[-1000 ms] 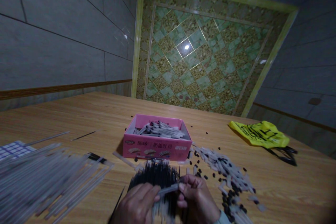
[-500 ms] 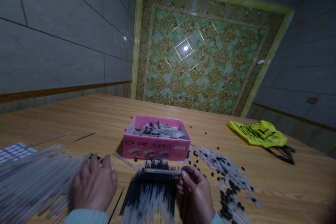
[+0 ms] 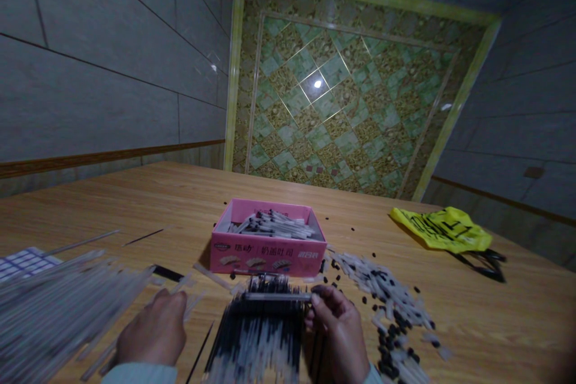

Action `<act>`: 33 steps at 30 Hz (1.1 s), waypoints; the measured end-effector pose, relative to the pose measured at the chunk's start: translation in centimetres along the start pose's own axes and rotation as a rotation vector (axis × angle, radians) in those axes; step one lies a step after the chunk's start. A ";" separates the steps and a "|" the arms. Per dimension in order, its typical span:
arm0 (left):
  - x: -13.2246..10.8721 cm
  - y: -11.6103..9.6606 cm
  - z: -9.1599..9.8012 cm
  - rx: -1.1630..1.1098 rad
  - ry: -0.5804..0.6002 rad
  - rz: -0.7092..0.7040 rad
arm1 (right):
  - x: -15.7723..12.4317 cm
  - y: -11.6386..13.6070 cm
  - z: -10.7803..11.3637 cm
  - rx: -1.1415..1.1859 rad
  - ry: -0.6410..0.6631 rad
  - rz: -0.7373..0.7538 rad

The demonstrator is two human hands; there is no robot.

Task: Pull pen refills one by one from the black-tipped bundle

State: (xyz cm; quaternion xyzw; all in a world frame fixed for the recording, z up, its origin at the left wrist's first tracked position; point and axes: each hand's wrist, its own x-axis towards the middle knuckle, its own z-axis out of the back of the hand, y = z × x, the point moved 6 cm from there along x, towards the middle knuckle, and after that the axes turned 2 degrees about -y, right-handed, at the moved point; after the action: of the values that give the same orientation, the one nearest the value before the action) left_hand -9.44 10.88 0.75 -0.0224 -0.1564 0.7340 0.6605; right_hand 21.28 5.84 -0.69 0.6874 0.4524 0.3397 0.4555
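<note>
My right hand [image 3: 338, 329] pinches one end of a clear pen [image 3: 279, 296] between thumb and fingers, holding it level above a pile of black-ended refills [image 3: 256, 330]. At the left, my left hand [image 3: 153, 329] is closed, knuckles up, beside a heap of clear pen barrels [image 3: 58, 312]; whatever its fingers hold is hidden beneath it. A short black strip [image 3: 168, 273] lies just beyond that hand. Behind the refills stands a pink box [image 3: 270, 255] with many pens [image 3: 279, 224] lying in it.
Clear caps [image 3: 382, 285] and small black plugs [image 3: 390, 336] are scattered to the right. A yellow bag [image 3: 443, 229] with black handles lies farther back. A checked cloth [image 3: 27, 263] is at the left edge. One thin black refill [image 3: 200, 353] lies between my hands.
My left hand has drawn back toward me from the black strip, which now shows, and its fingers have curled in. My right hand and the pen have barely moved.
</note>
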 end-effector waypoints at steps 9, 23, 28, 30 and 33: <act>-1.2 -1.8 0.8 0.223 0.047 0.042 | 6.8 8.6 -4.7 -0.253 -0.009 0.363; -1.1 -2.0 0.6 0.225 0.080 0.015 | 1.3 5.7 -0.7 -1.350 0.097 0.395; -1.3 -2.1 0.3 0.215 0.061 -0.003 | 0.1 2.3 1.6 -1.888 0.202 0.283; -1.3 -2.1 0.3 0.206 0.054 -0.011 | 0.0 2.1 1.7 -1.881 0.201 0.248; -1.2 -2.1 0.9 0.162 0.045 -0.033 | -0.2 2.8 1.4 -1.836 0.170 0.244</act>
State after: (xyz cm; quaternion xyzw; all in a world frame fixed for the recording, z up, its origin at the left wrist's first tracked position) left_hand -7.51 9.71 1.96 0.0171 -0.0822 0.7324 0.6756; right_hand 23.34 4.72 1.44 0.0734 -0.0372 0.6592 0.7474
